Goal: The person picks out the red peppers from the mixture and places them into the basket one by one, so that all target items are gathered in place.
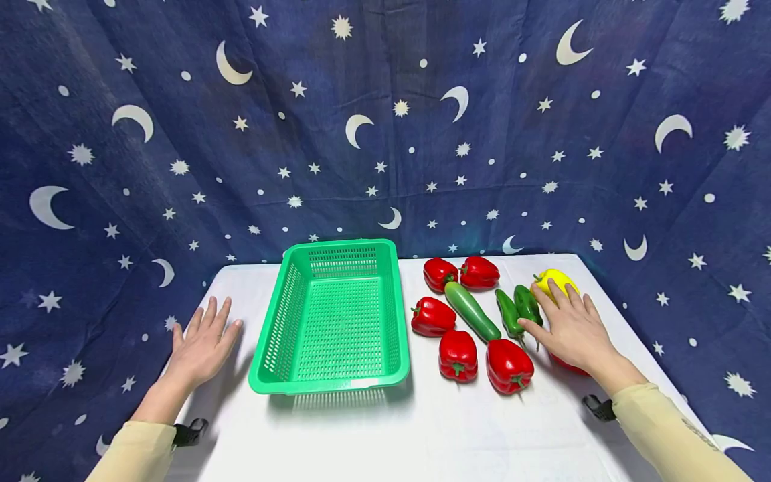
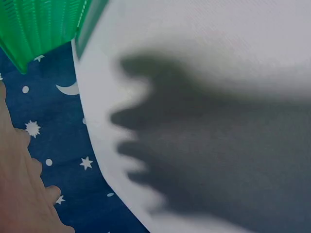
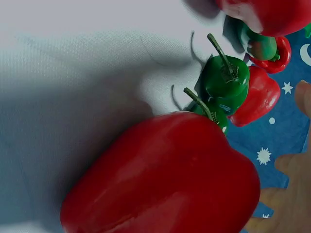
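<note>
My left hand [image 1: 203, 345], fingers spread, hovers over the table's left side, casting a shadow in the left wrist view. To its right sits a green plastic basket [image 1: 330, 387] with nothing in it. My right hand [image 1: 572, 328] is stretched out flat above the vegetables at the right. A yellow bell pepper [image 1: 557, 280] shows just past its fingertips. Under the palm a red bell pepper [image 3: 165, 179] is mostly hidden in the head view but large in the right wrist view. Two green peppers [image 1: 509, 313] lie by the right thumb.
Several red bell peppers [image 1: 458, 355] lie between the basket and the right hand, around a green zucchini [image 1: 472, 311]. A white cloth covers the table [image 1: 373, 442]. Dark blue fabric [image 1: 385, 161] with moons and stars hangs behind and along both sides.
</note>
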{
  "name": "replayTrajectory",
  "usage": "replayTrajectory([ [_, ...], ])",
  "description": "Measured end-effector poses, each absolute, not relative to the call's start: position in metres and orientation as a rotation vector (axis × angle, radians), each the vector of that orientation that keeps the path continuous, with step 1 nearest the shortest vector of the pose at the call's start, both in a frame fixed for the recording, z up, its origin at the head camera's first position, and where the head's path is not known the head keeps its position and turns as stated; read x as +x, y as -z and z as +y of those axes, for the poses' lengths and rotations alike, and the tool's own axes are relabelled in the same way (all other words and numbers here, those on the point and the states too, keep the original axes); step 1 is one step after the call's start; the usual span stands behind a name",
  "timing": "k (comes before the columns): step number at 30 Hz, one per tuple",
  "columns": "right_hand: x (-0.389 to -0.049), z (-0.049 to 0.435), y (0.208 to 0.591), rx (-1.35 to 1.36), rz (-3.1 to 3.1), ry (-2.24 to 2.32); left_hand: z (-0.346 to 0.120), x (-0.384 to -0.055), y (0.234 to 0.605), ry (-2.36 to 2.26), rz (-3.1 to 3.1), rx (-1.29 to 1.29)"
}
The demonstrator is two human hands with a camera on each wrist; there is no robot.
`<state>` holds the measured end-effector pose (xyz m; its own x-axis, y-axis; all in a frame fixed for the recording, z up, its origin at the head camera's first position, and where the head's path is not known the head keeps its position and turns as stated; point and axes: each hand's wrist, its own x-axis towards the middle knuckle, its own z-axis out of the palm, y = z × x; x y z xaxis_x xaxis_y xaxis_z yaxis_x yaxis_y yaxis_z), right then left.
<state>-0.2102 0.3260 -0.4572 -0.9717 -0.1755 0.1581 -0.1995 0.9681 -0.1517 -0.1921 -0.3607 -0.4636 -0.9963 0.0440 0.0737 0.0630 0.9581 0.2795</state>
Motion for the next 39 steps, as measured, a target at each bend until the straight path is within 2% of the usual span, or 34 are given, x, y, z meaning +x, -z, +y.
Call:
replayTrajectory([
  [25, -0.199, 0.326, 0.452, 0.283, -2.923, -0.316, -0.344, -0.19, 0.443, 0.8, -3.021, -0.105],
  [39, -0.193, 0.322, 0.447, 0.324, -2.862, -0.566, -0.335, -0.194, 0.442, 1.226, -2.897, -0.302],
])
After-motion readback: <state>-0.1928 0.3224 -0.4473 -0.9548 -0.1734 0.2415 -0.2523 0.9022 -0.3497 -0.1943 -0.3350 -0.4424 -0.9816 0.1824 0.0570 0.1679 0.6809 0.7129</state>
